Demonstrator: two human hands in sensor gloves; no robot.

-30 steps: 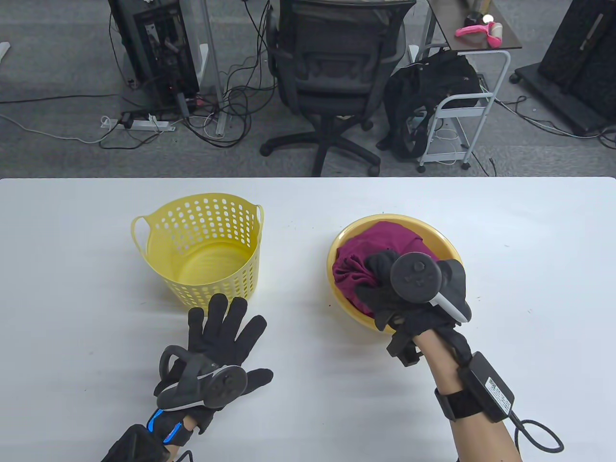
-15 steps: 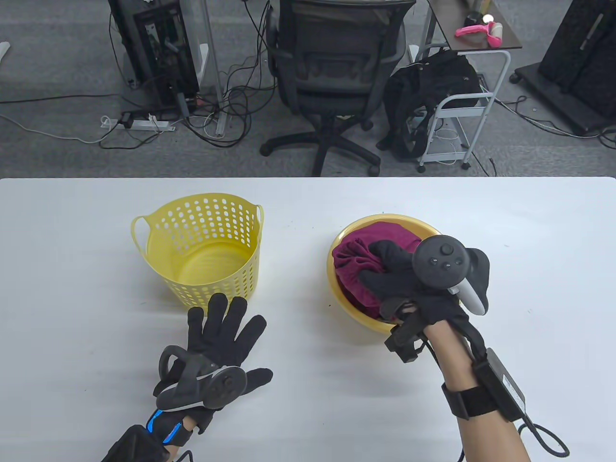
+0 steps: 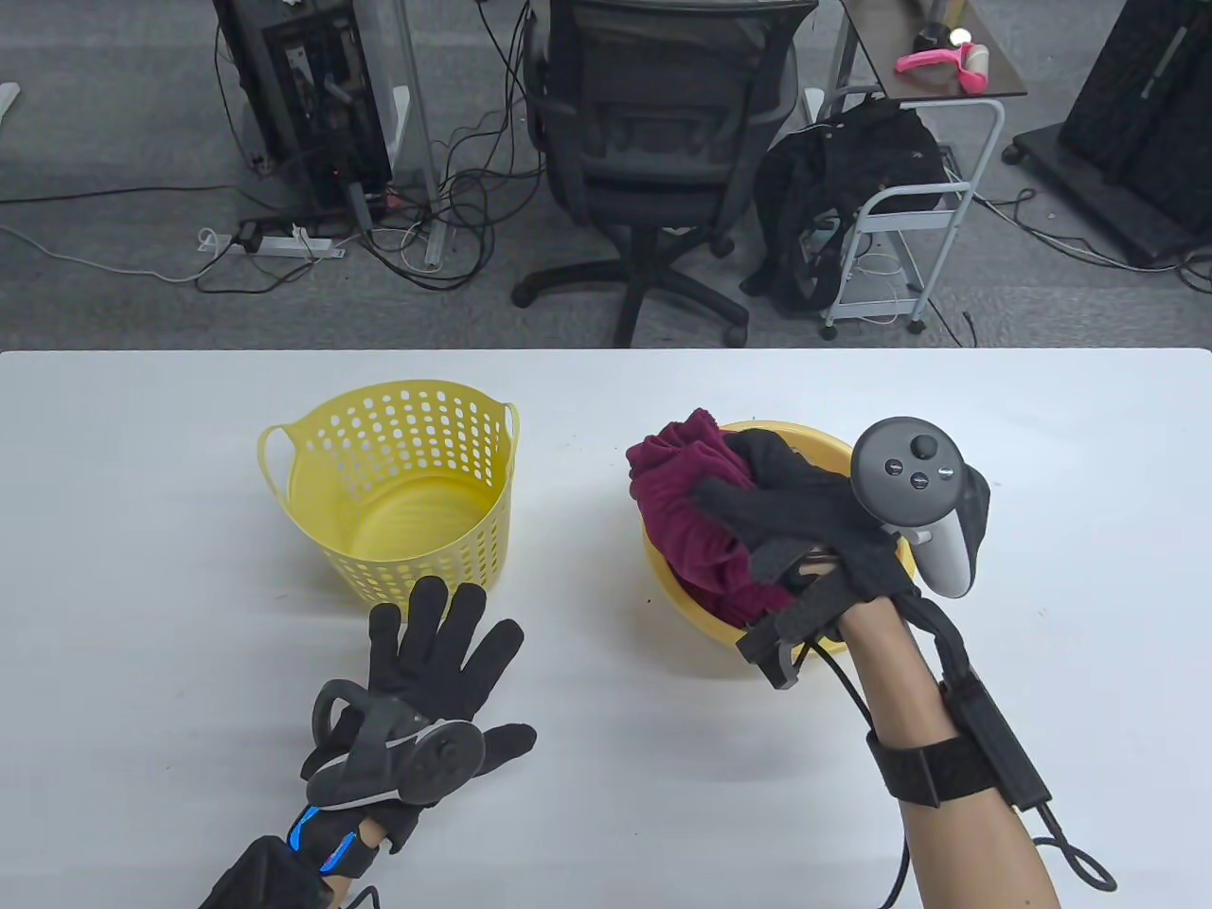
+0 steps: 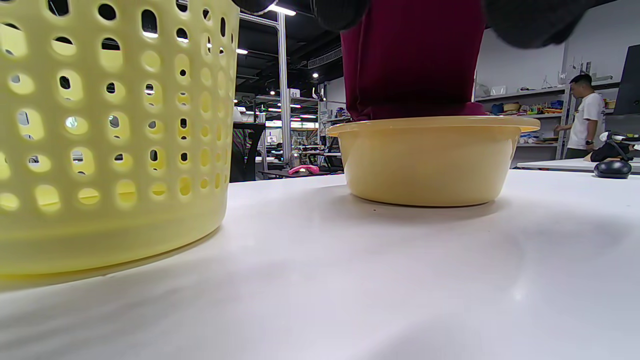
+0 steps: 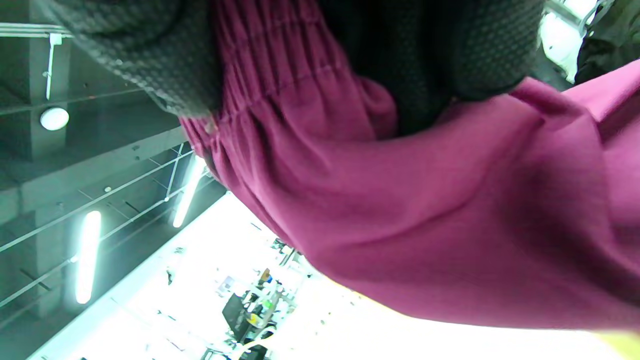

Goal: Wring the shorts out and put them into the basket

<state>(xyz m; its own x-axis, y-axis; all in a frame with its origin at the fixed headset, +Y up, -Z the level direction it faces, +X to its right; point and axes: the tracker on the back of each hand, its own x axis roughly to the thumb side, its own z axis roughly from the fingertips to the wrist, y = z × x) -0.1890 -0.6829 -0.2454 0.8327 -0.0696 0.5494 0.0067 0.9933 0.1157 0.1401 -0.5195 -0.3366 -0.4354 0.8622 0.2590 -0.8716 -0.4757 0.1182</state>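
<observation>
The maroon shorts [image 3: 677,516] hang bunched above the yellow basin [image 3: 684,595], their lower part still inside it. My right hand [image 3: 757,511] grips the cloth near its top. In the right wrist view its gloved fingers [image 5: 435,55] curl round the gathered shorts [image 5: 425,210]. The left wrist view shows the shorts [image 4: 412,60] rising out of the basin [image 4: 430,160]. The perforated yellow basket [image 3: 402,488] stands left of the basin, with nothing in it. My left hand [image 3: 445,653] lies flat on the table just in front of the basket, fingers spread.
The white table [image 3: 606,776] reaches to a far edge [image 3: 606,352] with an office chair [image 3: 653,142], cables and a cart beyond. In the left wrist view the basket wall [image 4: 110,135] is close on the left, and a person [image 4: 587,117] stands far back.
My right hand has closed on the shorts and lifted them up out of the basin, turning slightly. The left hand has stayed flat on the table.
</observation>
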